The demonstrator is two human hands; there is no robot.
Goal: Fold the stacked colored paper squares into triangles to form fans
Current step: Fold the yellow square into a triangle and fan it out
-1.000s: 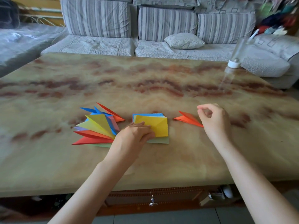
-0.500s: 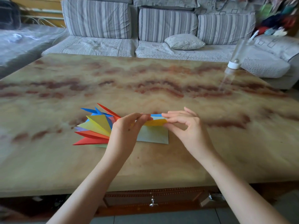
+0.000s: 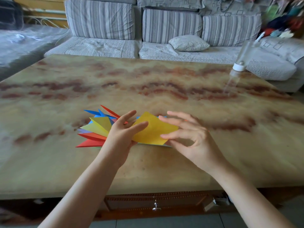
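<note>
Left of yellow sheet (image 3: pixel 154 129): one fan (image 3: pixel 97 129) of folded triangles flat on table (image 3: pixel 148 79), about eight tips splayed leftward. Left hand (image 3: pixel 122 137) pinches sheet's left edge, thumb on top. Single sheet raised, diamond-wise, one corner pointing away. Right hand (image 3: pixel 190 139) pinches near-right corner, other fingers spread. One stack (image 3: pixel 166 145) just beneath sheet.

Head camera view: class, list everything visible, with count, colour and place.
table: one, marbled tan and reddish-brown, foreground.
paper stack: count unclear, blue and green edges, table's near middle.
yellow paper square: one, yellow, held just above the stack.
folded triangles: several, red, orange, yellow, blue, left of the stack.
bottle: one, clear with white cap, table's far right.
sofa: one, grey striped, behind the table.
cushion: one, pale grey, on the sofa.
left hand: one, pinching the square's left side.
right hand: one, pinching its right corner.
</note>
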